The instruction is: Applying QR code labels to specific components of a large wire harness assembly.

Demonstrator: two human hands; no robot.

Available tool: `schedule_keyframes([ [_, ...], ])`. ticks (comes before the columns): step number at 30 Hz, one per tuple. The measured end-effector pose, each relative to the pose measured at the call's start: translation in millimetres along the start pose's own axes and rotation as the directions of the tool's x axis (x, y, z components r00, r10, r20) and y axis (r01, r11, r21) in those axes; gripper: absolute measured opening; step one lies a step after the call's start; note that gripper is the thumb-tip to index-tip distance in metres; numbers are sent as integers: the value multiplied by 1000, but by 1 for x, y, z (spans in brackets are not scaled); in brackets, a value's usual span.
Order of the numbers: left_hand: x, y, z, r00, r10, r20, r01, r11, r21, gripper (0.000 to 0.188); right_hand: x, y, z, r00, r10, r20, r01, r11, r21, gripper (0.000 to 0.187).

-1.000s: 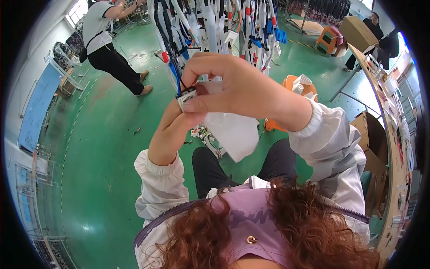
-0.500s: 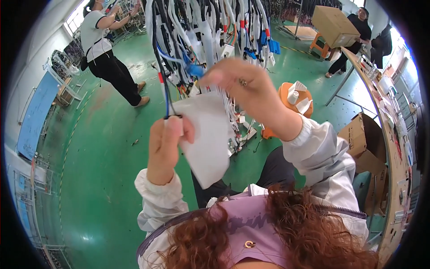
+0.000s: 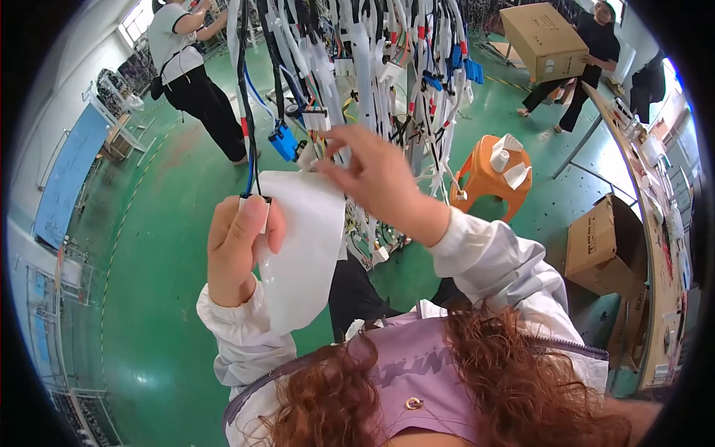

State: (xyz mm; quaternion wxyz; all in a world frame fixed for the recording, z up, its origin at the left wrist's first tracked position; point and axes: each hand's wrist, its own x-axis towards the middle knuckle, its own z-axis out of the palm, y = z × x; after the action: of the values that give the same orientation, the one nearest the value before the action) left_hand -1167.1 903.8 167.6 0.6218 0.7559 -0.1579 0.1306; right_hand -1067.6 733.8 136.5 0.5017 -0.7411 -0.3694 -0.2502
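Note:
My left hand [image 3: 237,242] is closed round a small white connector [image 3: 264,217], thumb in front, with dark and blue wires rising from it. A glossy white sheet [image 3: 302,249] hangs from the same grip. My right hand [image 3: 378,179] is over the sheet's upper right corner, thumb and forefinger apart. A small whitish piece shows near its thumb tip; whether the fingers touch it I cannot tell. Just beyond is a blue connector [image 3: 283,141] on a wire. Behind both hands hangs a thick bundle of wire harnesses [image 3: 365,82] in black and white sleeves.
An orange stool [image 3: 485,167] with white rolls on it stands right of the bundle. Farther right are an open cardboard box [image 3: 592,238] and a long workbench [image 3: 633,179]. One person [image 3: 592,45] carries a large carton [image 3: 544,41]; another [image 3: 186,67] stands at the far left.
My left hand, with the connector and sheet, has moved left and slightly down. My right hand has come left and lower, its fingers more spread. The carton and its carrier have shifted slightly.

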Motion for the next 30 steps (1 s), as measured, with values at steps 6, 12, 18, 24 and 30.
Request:
schedule_keyframes([
  [6, -6, 12, -7, 999, -29, -15, 30, 999, 30, 47, 7, -6, 24, 938, 300, 173, -346, 835, 429, 28],
  [12, 4, -22, 6, 998, -59, -5, 56, 913, 405, 35, -14, -12, -12, 922, 261, 284, -380, 741, 554, 15],
  [18, 4, -43, 46, 963, 206, -172, -160, 955, 249, 34, -19, -12, -31, 949, -301, 95, 300, 953, 26, 18],
  [24, 16, -34, 40, 918, 390, 74, -397, 910, 117, 40, -23, -5, -45, 884, 426, 193, -459, 711, 533, 27],
  [30, 26, -40, 39, 948, 237, 211, -269, 954, 135, 43, -24, 0, -43, 942, 274, 193, -332, 684, 650, 46],
])
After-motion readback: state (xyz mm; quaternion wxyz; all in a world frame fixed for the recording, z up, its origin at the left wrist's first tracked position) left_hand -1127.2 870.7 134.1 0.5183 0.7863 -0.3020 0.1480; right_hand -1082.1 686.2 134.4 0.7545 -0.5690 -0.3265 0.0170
